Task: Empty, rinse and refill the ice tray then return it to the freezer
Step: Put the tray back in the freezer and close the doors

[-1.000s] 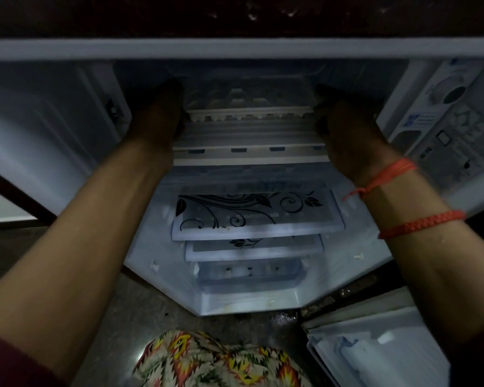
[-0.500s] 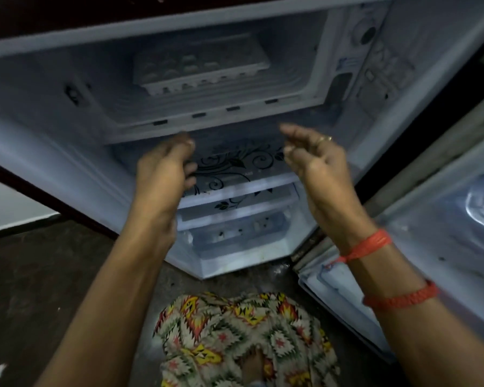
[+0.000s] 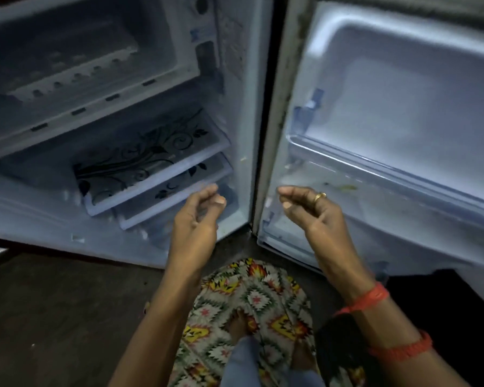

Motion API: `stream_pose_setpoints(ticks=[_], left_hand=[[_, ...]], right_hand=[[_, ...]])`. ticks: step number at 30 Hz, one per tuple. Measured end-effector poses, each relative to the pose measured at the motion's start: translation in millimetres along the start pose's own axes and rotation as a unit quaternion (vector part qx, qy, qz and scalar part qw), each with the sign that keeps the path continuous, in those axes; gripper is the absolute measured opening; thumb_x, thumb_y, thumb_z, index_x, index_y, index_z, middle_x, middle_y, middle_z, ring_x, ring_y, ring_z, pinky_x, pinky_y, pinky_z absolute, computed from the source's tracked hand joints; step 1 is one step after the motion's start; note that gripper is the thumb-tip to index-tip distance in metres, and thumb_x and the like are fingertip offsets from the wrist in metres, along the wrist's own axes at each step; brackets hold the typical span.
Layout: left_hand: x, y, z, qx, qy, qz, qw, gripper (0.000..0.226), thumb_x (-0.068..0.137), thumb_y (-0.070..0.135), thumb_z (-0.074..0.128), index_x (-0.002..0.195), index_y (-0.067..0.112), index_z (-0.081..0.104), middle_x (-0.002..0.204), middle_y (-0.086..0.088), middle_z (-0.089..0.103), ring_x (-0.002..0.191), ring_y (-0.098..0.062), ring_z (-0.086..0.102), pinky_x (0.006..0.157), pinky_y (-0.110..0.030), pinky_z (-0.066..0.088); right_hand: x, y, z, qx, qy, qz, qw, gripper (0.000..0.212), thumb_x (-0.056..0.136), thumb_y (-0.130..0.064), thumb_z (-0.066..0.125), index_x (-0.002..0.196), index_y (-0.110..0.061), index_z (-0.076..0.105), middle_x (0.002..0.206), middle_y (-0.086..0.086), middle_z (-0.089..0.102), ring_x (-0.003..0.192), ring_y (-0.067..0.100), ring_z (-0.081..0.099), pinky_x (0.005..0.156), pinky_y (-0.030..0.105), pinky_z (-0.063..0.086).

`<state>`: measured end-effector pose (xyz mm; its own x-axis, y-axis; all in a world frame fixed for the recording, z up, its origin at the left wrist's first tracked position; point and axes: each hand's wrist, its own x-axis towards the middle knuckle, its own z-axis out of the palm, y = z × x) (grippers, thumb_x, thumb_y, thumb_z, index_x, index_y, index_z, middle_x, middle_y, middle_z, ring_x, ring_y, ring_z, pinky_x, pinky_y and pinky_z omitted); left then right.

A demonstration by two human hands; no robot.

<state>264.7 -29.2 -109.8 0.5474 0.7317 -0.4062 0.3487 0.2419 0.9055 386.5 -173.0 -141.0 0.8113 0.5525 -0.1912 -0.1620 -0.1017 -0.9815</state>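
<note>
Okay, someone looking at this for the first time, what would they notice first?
Two empty hands, the left hand and right hand, hover loosely curled at the centre before an open fridge. The white ice tray sits in the freezer compartment at upper left, and the fridge door stands wide open on the right.

Fridge open, ice tray [image 3: 67,72] lies flat on the floor of the freezer compartment [image 3: 162,32] at top left, blurred, nobody touching it. Left hand [image 3: 196,219] and right hand [image 3: 313,210] hang in the air in front of the lower shelves, well below the tray, fingers loosely curled and holding nothing; ring [image 3: 319,196] on a right finger, two red bands [image 3: 366,297] on that wrist. Two floral-print glass shelves [image 3: 151,157] under the freezer, fridge door [image 3: 403,93] swung open at right, patterned cloth [image 3: 249,303] over the legs on a dark floor [image 3: 53,303].
</note>
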Motion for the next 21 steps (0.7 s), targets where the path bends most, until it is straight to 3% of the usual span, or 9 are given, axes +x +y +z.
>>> stream_pose_setpoints(ticks=[5, 9, 15, 19, 21], left_hand=[[-40.0, 3.8, 63.7, 0.052, -0.057, 0.040, 0.996, 0.025, 0.100, 0.029, 0.059, 0.125, 0.031, 0.063, 0.123, 0.010, 0.066, 0.114, -0.010, 0.062, 0.101, -0.041, 0.051], [-73.0, 9.9, 114.0, 0.088, -0.103, 0.101, 0.986, 0.022, 0.098, 0.027, 0.062, 0.120, 0.033, 0.065, 0.114, 0.017, 0.067, 0.105, 0.004, 0.062, 0.093, -0.027, 0.052], [-125.3, 32.3, 176.2, 0.139, -0.156, 0.186, 0.960, 0.020, 0.097, 0.027, 0.064, 0.116, 0.032, 0.068, 0.109, 0.019, 0.069, 0.101, 0.009, 0.061, 0.081, -0.012, 0.049], [-158.8, 56.5, 207.3, 0.155, -0.166, 0.250, 0.941, 0.019, 0.098, 0.032, 0.063, 0.116, 0.033, 0.068, 0.105, 0.019, 0.070, 0.098, 0.005, 0.064, 0.075, -0.011, 0.050], [-172.0, 71.6, 220.4, 0.159, -0.156, 0.294, 0.929, 0.017, 0.098, 0.032, 0.063, 0.114, 0.032, 0.069, 0.101, 0.018, 0.070, 0.094, 0.000, 0.065, 0.069, -0.012, 0.049]], right_hand=[[-38.6, 8.9, -67.5, -0.012, 0.053, 0.024, 0.998, 0.025, 0.092, -0.005, 0.065, 0.098, -0.028, 0.074, 0.109, -0.008, 0.074, 0.108, 0.006, 0.066, 0.089, 0.018, 0.051], [-66.5, 16.6, -121.6, -0.011, 0.093, 0.043, 0.995, 0.023, 0.092, -0.005, 0.065, 0.100, -0.025, 0.074, 0.111, -0.008, 0.074, 0.109, 0.006, 0.065, 0.092, 0.020, 0.048], [-104.5, 16.2, -203.1, 0.009, 0.151, 0.037, 0.988, 0.027, 0.093, 0.000, 0.062, 0.100, -0.023, 0.073, 0.109, -0.005, 0.074, 0.104, 0.005, 0.066, 0.085, 0.013, 0.049], [-120.1, 13.5, -251.2, 0.053, 0.208, 0.049, 0.975, 0.030, 0.092, 0.005, 0.059, 0.096, -0.022, 0.072, 0.105, 0.003, 0.072, 0.102, 0.015, 0.065, 0.096, 0.031, 0.049], [-123.5, 11.7, -272.2, 0.056, 0.235, 0.043, 0.970, 0.030, 0.092, 0.006, 0.058, 0.096, -0.021, 0.071, 0.103, 0.004, 0.072, 0.097, 0.010, 0.066, 0.095, 0.028, 0.049]])
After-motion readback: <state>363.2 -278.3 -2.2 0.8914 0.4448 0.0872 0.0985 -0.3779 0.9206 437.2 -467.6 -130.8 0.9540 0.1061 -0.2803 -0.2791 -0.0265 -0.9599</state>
